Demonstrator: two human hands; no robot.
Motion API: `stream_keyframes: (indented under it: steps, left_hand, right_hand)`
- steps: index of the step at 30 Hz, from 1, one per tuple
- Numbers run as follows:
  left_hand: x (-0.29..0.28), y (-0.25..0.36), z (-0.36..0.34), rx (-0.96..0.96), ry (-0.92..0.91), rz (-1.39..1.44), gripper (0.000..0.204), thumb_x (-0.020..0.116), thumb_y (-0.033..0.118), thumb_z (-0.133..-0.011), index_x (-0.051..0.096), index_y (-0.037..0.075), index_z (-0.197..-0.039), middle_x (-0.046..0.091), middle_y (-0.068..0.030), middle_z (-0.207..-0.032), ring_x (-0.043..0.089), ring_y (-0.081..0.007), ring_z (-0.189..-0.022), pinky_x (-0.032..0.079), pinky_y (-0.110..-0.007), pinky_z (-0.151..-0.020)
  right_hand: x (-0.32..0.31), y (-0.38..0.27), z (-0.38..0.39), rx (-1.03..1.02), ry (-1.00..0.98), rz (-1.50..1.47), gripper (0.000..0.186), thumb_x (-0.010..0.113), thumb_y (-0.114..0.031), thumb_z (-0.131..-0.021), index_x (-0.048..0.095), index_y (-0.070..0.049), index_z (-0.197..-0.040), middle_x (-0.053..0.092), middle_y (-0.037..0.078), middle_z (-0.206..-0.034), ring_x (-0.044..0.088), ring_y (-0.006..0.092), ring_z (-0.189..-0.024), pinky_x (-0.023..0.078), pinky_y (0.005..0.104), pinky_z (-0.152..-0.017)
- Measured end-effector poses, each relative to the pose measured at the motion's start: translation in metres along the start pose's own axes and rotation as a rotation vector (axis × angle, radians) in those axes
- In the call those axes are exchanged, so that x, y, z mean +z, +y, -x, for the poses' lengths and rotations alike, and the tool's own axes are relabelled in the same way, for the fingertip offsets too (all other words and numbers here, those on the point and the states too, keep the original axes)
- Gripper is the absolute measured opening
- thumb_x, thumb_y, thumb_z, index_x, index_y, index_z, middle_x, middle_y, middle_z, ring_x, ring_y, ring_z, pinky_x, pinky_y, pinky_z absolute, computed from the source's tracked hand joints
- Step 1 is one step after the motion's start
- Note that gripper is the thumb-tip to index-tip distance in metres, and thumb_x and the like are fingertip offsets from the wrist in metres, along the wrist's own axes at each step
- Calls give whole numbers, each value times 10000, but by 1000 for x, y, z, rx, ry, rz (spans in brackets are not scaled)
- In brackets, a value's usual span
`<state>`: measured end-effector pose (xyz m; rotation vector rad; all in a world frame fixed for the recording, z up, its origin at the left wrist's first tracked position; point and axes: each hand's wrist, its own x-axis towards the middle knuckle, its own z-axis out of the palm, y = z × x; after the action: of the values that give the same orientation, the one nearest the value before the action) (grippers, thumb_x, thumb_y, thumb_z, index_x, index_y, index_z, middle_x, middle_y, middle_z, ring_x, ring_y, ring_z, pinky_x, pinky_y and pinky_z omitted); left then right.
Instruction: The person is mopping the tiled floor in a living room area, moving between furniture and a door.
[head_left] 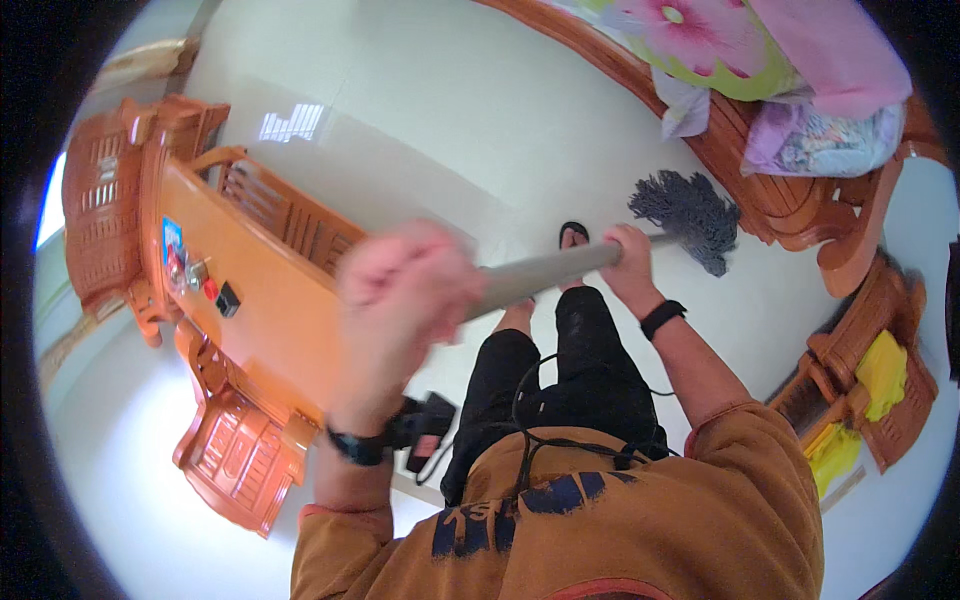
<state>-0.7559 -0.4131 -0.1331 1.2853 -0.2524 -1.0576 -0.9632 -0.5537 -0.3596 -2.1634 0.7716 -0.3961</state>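
Observation:
A mop with a pale grey handle (545, 275) slants across in front of me. Its dark grey string head (690, 215) lies on the light floor at the right, beside the carved wooden furniture. My left hand (405, 280), blurred and close to the camera, is wrapped round the upper end of the handle. Lower down, my right hand (628, 262) grips the same handle nearer the mop head. A device is strapped at my left wrist (430, 432), and a black band (662, 318) circles my right one.
A wooden table (265, 310) with small items stands at the left, among a bench (290, 215) and chairs (240, 450). Carved furniture (770, 190) with flowered bedding (690, 40) borders the upper right. Yellow cloths (882, 375) hang on a chair at the right. My sandalled foot (573, 236) is near the mop.

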Motion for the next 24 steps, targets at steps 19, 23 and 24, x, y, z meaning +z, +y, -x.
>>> stream_keyframes:
  steps: [19,23,24]
  left_hand:
    - [-113,17,232,478,738,-859,82,498,-57,-686,509,9,-639,510,-70,-537,525,-225,-525,463,-336,-542]
    - [-88,28,242,554,947,-821,189,366,127,-819,375,60,-642,378,-42,-458,336,-133,-409,389,-315,-510]
    - [-82,33,237,623,934,-795,208,375,139,-824,348,83,-626,307,-16,-425,288,-101,-391,372,-304,-491]
  right_hand:
    - [327,-268,-21,-634,-391,-641,180,649,-55,-590,482,-88,-648,513,73,-658,510,278,-691,396,386,-629]
    - [303,-265,7,-603,-530,-587,98,622,-142,-595,537,-96,-609,556,106,-643,554,311,-669,427,415,-609]
    - [286,-259,10,-591,-508,-569,98,622,-142,-595,537,-96,-609,556,106,-643,554,311,-669,427,415,-609]
